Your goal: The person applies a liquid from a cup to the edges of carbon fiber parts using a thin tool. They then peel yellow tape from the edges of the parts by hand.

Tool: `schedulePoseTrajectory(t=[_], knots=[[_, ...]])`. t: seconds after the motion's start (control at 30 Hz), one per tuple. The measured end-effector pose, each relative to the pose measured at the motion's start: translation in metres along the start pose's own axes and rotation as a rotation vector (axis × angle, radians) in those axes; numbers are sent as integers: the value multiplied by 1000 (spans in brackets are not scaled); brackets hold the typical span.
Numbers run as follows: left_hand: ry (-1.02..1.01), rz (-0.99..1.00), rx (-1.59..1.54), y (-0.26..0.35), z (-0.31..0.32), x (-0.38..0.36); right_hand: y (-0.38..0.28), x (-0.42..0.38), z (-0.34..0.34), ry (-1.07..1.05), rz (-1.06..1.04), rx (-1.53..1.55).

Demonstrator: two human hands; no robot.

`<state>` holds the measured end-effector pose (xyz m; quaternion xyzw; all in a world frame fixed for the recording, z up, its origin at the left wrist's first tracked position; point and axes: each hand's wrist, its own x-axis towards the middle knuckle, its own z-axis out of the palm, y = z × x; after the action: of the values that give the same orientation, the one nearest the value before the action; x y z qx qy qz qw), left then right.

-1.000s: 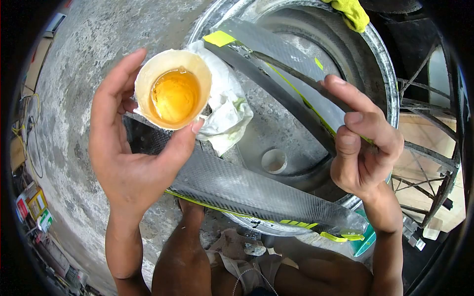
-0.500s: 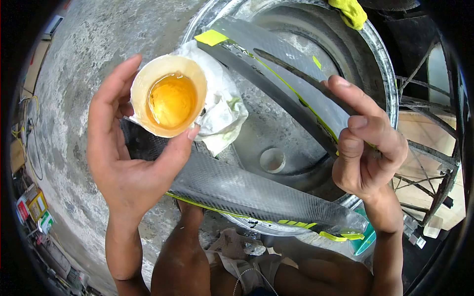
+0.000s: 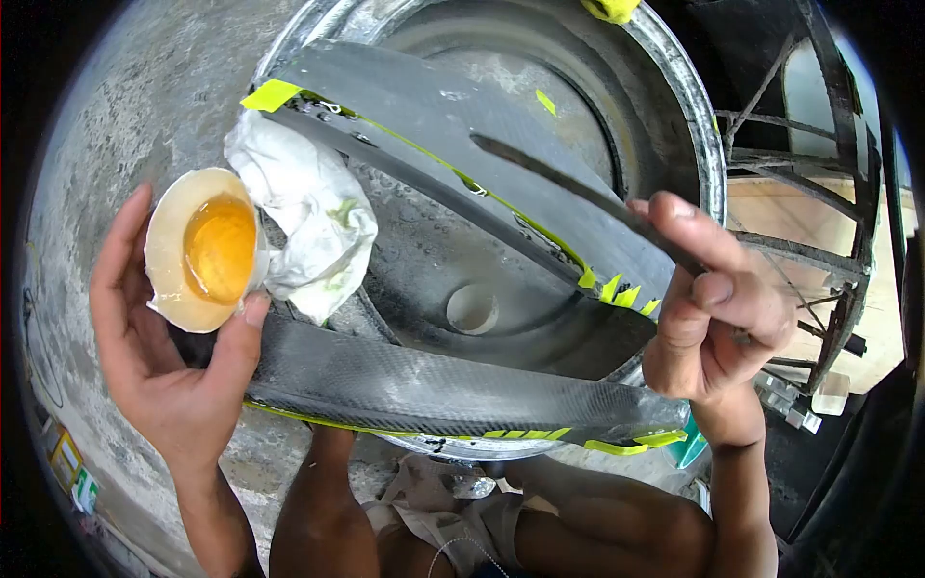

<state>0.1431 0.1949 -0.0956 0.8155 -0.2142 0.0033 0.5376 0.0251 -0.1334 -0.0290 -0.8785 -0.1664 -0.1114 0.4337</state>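
My left hand (image 3: 178, 376) is closed around a pale cup (image 3: 166, 255), thumb at its near side, fingers behind. Amber liquid (image 3: 220, 250) lies inside the cup, which tilts to the right. My right hand (image 3: 718, 308) grips a thin dark strip (image 3: 568, 185) like a flat blade, its free end pointing to the upper left. That strip hangs over a dark carbon-fibre panel (image 3: 414, 91) with yellow-green tape along its edge. A second carbon-fibre piece (image 3: 434, 380), also edged with tape, lies nearer my legs. Beside the cup sits a crumpled white cloth (image 3: 308, 207).
Both panels rest across a large metal wheel rim (image 3: 708, 144) with a round hole (image 3: 472, 309) in its middle. A yellow-green cloth (image 3: 611, 8) lies on its far edge. A rusty metal frame (image 3: 800, 236) stands at the right. Stained concrete floor (image 3: 164, 116) spreads left.
The view has shifted, so the rim and panels appear further left. My left hand has moved left with the cup, which tilts more. My right hand still holds the strip.
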Motion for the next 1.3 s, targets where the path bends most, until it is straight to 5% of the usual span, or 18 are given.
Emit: schedulePoseTrajectory(t=[0.67, 1.3], knots=[[-10, 32, 54, 2, 8, 0, 24, -14, 17, 67, -239, -84], [-13, 9, 11, -2, 3, -5, 15, -47, -10, -30, -163, -104]])
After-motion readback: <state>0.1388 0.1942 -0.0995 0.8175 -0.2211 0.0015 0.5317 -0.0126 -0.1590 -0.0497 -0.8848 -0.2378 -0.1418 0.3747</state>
